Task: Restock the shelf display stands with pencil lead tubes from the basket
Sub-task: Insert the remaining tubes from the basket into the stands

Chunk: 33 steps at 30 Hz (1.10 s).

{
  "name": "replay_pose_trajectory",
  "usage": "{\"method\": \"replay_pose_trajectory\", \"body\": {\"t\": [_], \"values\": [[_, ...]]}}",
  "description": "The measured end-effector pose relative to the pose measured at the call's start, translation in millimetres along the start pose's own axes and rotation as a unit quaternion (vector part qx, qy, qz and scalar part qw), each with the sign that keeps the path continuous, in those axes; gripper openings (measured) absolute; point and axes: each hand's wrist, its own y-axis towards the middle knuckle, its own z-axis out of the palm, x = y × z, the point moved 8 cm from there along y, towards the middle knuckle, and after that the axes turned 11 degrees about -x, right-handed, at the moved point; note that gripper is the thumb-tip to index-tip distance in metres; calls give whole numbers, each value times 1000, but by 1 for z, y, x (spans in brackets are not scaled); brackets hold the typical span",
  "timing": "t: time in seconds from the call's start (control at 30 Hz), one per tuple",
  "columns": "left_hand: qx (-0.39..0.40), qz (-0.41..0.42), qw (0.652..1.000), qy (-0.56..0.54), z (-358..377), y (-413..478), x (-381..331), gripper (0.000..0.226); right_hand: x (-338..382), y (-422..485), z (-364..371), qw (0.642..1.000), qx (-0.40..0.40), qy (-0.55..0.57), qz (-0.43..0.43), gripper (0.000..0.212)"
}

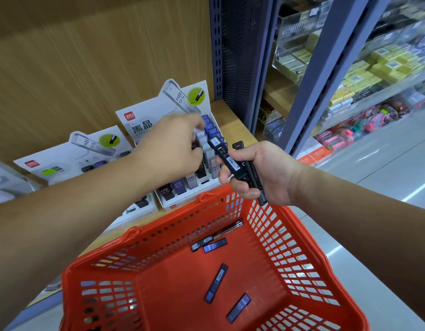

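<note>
My right hand [254, 173] fisted round bundle of black lead tubes [230, 161], parked at 3 o'clock of deli display stand [149, 115] as ready supply. My left hand [173, 144] curled down into stand rows, likely seating one; actual pinch hidden, cannot tell. Spare tubes [216, 283] loose in orange basket [273, 237], 6 o'clock.

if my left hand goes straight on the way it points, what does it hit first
Most likely the grey-white lead tubes standing in the display stand, right at the fingertips of the left hand. The blue tubes come behind them. Blur hides whether it touches them already.
</note>
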Motion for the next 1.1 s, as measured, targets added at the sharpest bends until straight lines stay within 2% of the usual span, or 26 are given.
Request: {"method": "replay_pose_trajectory", "body": {"t": [0.07, 0.13, 0.2, 0.27, 0.4, 0.43, 0.5, 0.57, 0.63, 0.7, 0.83, 0.97, 1.1], "values": [[-24, 121, 991, -49, -12, -16, -25, 45, 2, -5, 5, 1000, 17, -19, 1, 28], [5, 199, 979, -35, -10, -31, -39, 32, 2, -11, 11, 997, 41, -68, 10, 39], [-5, 202, 978, -48, -12, -33, -36, 22, 3, -16, 15, 994, 37, -96, 16, 47], [-21, 175, 981, -80, -16, -32, -30, 18, 8, -18, 16, 993, 16, -116, 1, 45], [2, 166, 982, -88, -13, -36, -33, 14, 12, -23, 19, 991, -4, -130, -24, 42], [-6, 143, 984, -105, -15, -36, -32, 12, 13, -21, 16, 992, -14, -126, -27, 44], [4, 11, 979, -202, -16, -33, -14, 14, 17, -16, 6, 989, -54, -128, -44, 40], [38, -117, 938, -324, -8, -37, 3, 20, 25, -13, -5, 986, -85, -119, -77, 33], [57, -170, 908, -378, -4, -41, 10, 26, 33, -13, -5, 986, -76, -101, -107, 28], [73, -184, 900, -388, -4, -44, 11, 28, 40, -14, 3, 984, -56, -103, -135, 17], [99, -187, 903, -374, -4, -47, 5, 30, 43, -11, 12, 976, -71, -119, -170, 22], [14, -243, 890, -386, -12, -42, 12, 24, 42, -6, 12, 975, -108, -104, -161, 32], [47, -251, 888, -383, -8, -46, 10, 22, 38, -5, 14, 984, -116, -60, -122, 38]]}}
